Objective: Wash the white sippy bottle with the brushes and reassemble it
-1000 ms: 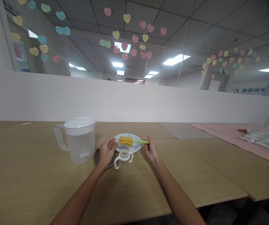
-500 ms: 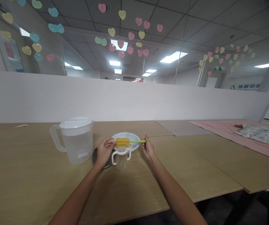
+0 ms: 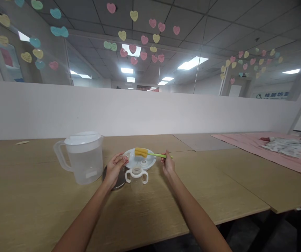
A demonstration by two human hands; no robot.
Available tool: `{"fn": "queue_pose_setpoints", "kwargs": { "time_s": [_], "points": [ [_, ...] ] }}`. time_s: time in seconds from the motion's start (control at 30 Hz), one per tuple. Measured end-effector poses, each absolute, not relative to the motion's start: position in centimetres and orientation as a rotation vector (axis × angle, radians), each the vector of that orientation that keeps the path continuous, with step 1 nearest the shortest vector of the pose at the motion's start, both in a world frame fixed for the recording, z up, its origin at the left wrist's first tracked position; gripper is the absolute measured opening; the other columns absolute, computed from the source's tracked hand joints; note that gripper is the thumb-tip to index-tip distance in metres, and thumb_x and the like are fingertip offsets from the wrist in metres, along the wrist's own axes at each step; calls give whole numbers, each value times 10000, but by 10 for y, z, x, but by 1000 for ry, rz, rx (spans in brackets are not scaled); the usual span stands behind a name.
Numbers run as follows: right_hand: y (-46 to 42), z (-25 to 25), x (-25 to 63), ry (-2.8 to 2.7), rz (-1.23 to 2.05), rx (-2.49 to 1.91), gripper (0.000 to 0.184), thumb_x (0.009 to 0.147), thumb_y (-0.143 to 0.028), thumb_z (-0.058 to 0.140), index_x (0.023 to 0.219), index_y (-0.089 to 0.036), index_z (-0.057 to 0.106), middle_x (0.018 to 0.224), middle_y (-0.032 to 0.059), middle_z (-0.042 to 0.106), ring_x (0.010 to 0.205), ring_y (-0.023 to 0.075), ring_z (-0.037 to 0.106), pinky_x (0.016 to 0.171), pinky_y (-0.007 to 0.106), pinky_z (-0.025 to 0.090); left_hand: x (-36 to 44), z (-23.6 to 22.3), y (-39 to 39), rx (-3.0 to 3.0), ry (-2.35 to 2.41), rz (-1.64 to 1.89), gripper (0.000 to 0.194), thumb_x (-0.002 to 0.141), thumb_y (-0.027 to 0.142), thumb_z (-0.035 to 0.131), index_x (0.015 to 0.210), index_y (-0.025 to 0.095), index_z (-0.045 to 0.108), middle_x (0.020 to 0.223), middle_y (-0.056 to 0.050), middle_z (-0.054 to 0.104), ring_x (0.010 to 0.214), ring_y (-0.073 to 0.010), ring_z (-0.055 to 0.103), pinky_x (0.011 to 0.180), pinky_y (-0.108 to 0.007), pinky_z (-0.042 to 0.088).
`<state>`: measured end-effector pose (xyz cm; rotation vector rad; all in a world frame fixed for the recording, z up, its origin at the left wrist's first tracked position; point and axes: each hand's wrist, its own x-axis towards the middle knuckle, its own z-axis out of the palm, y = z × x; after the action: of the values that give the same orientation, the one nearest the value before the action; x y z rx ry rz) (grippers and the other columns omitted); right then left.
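Note:
My right hand (image 3: 168, 163) is closed round the green handle of a sponge bottle brush (image 3: 141, 152). The brush's yellow head points left, over the white plate (image 3: 152, 162). My left hand (image 3: 117, 168) pinches a small clear piece (image 3: 127, 154) at the plate's left edge; it looks like a bottle nipple, though the fingers hide part of it. On the plate lies a white ring-shaped cap (image 3: 143, 163). In front of the plate a clear baby bottle (image 3: 137, 180) with two white handles stands upright, its mouth uncovered. Behind my left hand is a round dark metal dish (image 3: 120, 181), partly covered.
To the left stands a lidded clear pitcher (image 3: 87, 161) with water in it. A pink cloth (image 3: 247, 141) with a patterned garment (image 3: 284, 147) covers the table's far right. A thin flat piece (image 3: 22, 142) lies at the back left, near a white wall (image 3: 145, 112).
The brush has moved up and right, away from my left fingers, and its head now tilts upward. The white cap on the plate and the bottle's open mouth have come into sight.

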<state>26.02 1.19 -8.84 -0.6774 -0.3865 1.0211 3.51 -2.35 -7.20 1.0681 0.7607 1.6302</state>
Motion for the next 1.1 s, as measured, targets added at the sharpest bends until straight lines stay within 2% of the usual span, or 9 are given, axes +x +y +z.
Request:
{"fn": "queue_pose_setpoints", "kwargs": {
  "time_s": [0.3, 0.57, 0.73, 0.87, 0.97, 1.1],
  "points": [
    [11, -89, 260, -540, 1205, -617, 266, 777, -342, 612, 625, -126, 584, 456, -37, 509, 370, 24, 422, 330, 95, 357, 36, -75, -23, 1060, 748, 1582, 424, 627, 181, 737, 1015, 141, 573, 778, -19, 677, 723, -101, 641, 772, -230, 525],
    [15, -89, 264, -603, 1266, -597, 293, 718, -374, 665, 586, -140, 548, 459, -58, 488, 337, 12, 355, 276, 103, 274, 35, -76, -21, 1014, 762, 1591, 392, 643, 158, 724, 1006, 147, 579, 827, -34, 688, 772, -117, 651, 800, -244, 526],
    [13, -91, 258, -666, 1139, -698, 333, 739, -437, 622, 609, -133, 579, 440, -42, 484, 351, 33, 391, 309, 128, 316, 34, -72, -24, 958, 721, 1542, 313, 689, 106, 675, 984, 149, 578, 834, -35, 688, 805, -115, 649, 843, -246, 515],
    [14, -93, 256, -654, 1044, -734, 359, 745, -470, 594, 615, -137, 576, 443, -41, 490, 356, 44, 407, 338, 150, 343, 32, -72, -22, 948, 727, 1549, 327, 687, 92, 671, 991, 150, 564, 813, -35, 687, 786, -116, 652, 851, -253, 514],
    [17, -95, 261, -556, 941, -743, 346, 746, -464, 593, 627, -141, 567, 502, -29, 535, 384, 45, 438, 370, 156, 377, 33, -71, -24, 966, 727, 1540, 325, 689, 101, 671, 993, 148, 566, 802, -35, 684, 766, -112, 650, 836, -247, 518],
    [21, -99, 269, -448, 983, -676, 286, 785, -419, 568, 668, -158, 558, 525, -38, 529, 414, 44, 461, 408, 143, 421, 39, -70, -29, 1020, 708, 1494, 343, 684, 125, 684, 1007, 148, 568, 786, -27, 675, 734, -98, 644, 795, -222, 525]
  ]
}}
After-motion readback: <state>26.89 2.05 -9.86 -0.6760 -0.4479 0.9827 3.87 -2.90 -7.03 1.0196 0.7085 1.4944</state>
